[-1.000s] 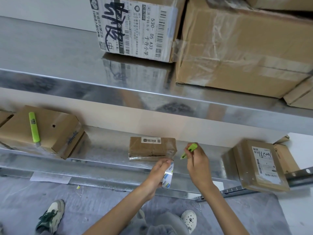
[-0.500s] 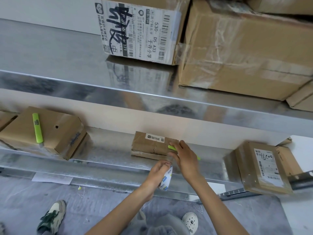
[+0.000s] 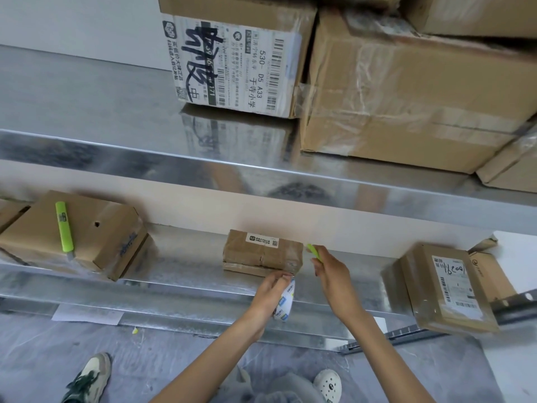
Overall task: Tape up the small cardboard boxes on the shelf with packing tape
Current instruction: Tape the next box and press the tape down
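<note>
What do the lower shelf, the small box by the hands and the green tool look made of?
Lower shelf: sheet metal, probably galvanised, dull reflective sheen. Small box: brown cardboard under glossy clear tape, wrinkled highlights. Green tool in the right hand: likely plastic, bright even colour.

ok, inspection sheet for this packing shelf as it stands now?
Surface: lower metal shelf, shiny, boxes spaced along it.
Job's things: small box mid-shelf, flat, glossy tape over it; labelled box at right.
Clutter: spare cutter lying on the left box.
Grippers: left hand grips tape roll near the small box's front corner; right hand holds green cutter beside that box.
Cables: nothing seen.
Surroundings: large boxes on upper shelf; shoes on floor.
</note>
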The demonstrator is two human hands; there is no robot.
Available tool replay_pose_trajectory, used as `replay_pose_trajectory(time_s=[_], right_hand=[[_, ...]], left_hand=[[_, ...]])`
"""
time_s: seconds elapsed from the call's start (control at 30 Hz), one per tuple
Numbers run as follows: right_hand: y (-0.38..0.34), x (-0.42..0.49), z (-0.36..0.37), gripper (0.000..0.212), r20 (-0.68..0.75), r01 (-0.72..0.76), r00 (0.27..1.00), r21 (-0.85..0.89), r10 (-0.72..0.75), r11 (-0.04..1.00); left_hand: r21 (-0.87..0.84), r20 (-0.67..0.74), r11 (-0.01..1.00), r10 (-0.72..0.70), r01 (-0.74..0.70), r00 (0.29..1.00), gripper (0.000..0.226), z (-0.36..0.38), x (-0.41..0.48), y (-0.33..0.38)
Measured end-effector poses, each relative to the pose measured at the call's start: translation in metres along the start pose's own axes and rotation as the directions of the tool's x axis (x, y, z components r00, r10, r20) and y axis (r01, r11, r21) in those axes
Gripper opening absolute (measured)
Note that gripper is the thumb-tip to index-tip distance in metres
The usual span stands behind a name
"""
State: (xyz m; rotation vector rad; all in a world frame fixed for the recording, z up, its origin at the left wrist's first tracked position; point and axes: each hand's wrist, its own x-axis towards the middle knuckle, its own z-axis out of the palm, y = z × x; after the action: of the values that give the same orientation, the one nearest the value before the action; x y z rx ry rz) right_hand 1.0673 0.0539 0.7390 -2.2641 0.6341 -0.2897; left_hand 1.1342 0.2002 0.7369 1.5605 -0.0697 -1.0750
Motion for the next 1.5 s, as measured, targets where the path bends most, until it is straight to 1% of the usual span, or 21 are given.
replay_pose_trajectory(time_s=[0.07,0.2,0.27,0.37,0.43,0.5,0.57,0.63,0.67,0.73,0.77,0.83,0.9,0.93,1.0,1.03,1.13,1.2,1.27,1.33,1.5], right_hand=[[0.01,0.003,-0.003,0.01,-0.048,-0.082,0.996,-0.019,0.081,0.996],[0.034,0.01,0.0,0.02,-0.145,-0.123,0.985,-0.22,0.092,0.968],[0.047,0.017,0.007,0.021,-0.112,-0.137,0.988,-0.265,0.111,0.955],[0.066,0.024,0.018,0.054,0.039,-0.128,0.988,-0.36,0.153,0.924],[0.075,0.025,0.024,0.061,0.104,-0.129,0.977,-0.393,0.184,0.91],[0.08,0.026,0.025,0.064,0.124,-0.128,0.974,-0.4,0.192,0.908],[0.079,0.024,0.021,0.061,0.057,-0.132,0.985,-0.377,0.166,0.917],[0.063,0.014,0.013,0.039,-0.142,-0.172,0.98,-0.253,0.139,0.952],[0.049,0.006,0.007,0.027,-0.245,-0.193,0.956,-0.117,0.161,0.974],[0.011,-0.013,-0.002,0.019,-0.277,-0.216,0.922,0.214,0.272,0.953],[-0.009,-0.022,-0.006,0.024,-0.202,-0.234,0.924,0.374,0.325,0.898],[-0.041,-0.032,-0.01,0.032,0.087,-0.346,0.922,0.618,0.376,0.706],[-0.058,-0.032,-0.011,0.032,0.331,-0.433,0.901,0.726,0.281,0.533],[-0.062,-0.029,-0.012,0.031,0.376,-0.436,0.9,0.765,0.221,0.474],[-0.065,-0.019,-0.013,0.031,0.369,-0.403,0.915,0.826,0.162,0.395],[-0.067,-0.014,-0.013,0.03,0.345,-0.377,0.926,0.831,0.153,0.409],[-0.076,-0.002,-0.017,0.026,0.261,-0.292,0.954,0.722,0.144,0.627],[-0.081,0.005,-0.019,0.028,0.239,-0.259,0.962,0.649,0.131,0.715],[-0.084,0.011,-0.018,0.027,0.215,-0.211,0.971,0.561,0.105,0.801],[-0.086,0.014,-0.015,0.026,0.184,-0.172,0.979,0.525,0.087,0.834],[-0.085,0.017,-0.005,0.029,0.075,-0.108,0.994,0.437,0.083,0.893]], left_hand=[[-0.008,0.005,1.0,0.001,-0.001,1.0,0.013,0.001,0.0,0.0],[-0.006,0.015,1.0,0.003,-0.003,1.0,0.013,0.004,0.0,-0.001],[-0.017,0.021,1.0,0.011,-0.01,1.0,0.015,0.006,-0.001,-0.001],[-0.027,0.028,0.999,0.038,-0.038,0.999,0.018,0.008,-0.004,-0.001],[-0.022,0.042,0.998,0.058,-0.057,0.997,0.019,0.008,-0.006,-0.002],[-0.018,0.051,0.997,0.078,-0.077,0.996,0.019,0.008,-0.008,-0.002],[-0.02,0.059,0.995,0.101,-0.1,0.993,0.016,0.007,-0.009,-0.002],[-0.031,0.059,0.99,0.136,-0.134,0.989,0.011,0.005,-0.01,-0.001],[-0.037,0.056,0.986,0.167,-0.165,0.984,0.01,0.004,-0.011,-0.001],[-0.027,0.028,0.965,0.261,-0.26,0.965,0.011,0.004,-0.009,-0.001],[-0.012,0.007,0.949,0.315,-0.315,0.949,0.014,0.004,-0.007,-0.001],[0.038,-0.014,0.904,0.427,-0.427,0.904,0.024,0.006,-0.006,0.003],[0.104,0.002,0.848,0.522,-0.519,0.853,0.035,0.008,-0.003,0.011],[0.137,0.018,0.818,0.561,-0.558,0.827,0.04,0.009,-0.002,0.017],[0.193,0.025,0.759,0.629,-0.621,0.777,0.043,0.008,0.001,0.032],[0.218,0.013,0.739,0.651,-0.637,0.759,0.039,0.006,0.003,0.04],[0.339,0.023,0.691,0.673,-0.639,0.739,0.01,-0.01,0.01,0.073],[0.457,0.058,0.669,0.635,-0.586,0.77,0.007,-0.022,0.016,0.093],[0.491,0.092,0.682,0.578,-0.542,0.811,0.005,-0.031,0.019,0.11],[0.522,0.118,0.659,0.573,-0.541,0.811,0.003,-0.034,0.02,0.121],[0.619,0.118,0.506,0.697,-0.601,0.708,0.01,-0.028,0.02,0.118]])
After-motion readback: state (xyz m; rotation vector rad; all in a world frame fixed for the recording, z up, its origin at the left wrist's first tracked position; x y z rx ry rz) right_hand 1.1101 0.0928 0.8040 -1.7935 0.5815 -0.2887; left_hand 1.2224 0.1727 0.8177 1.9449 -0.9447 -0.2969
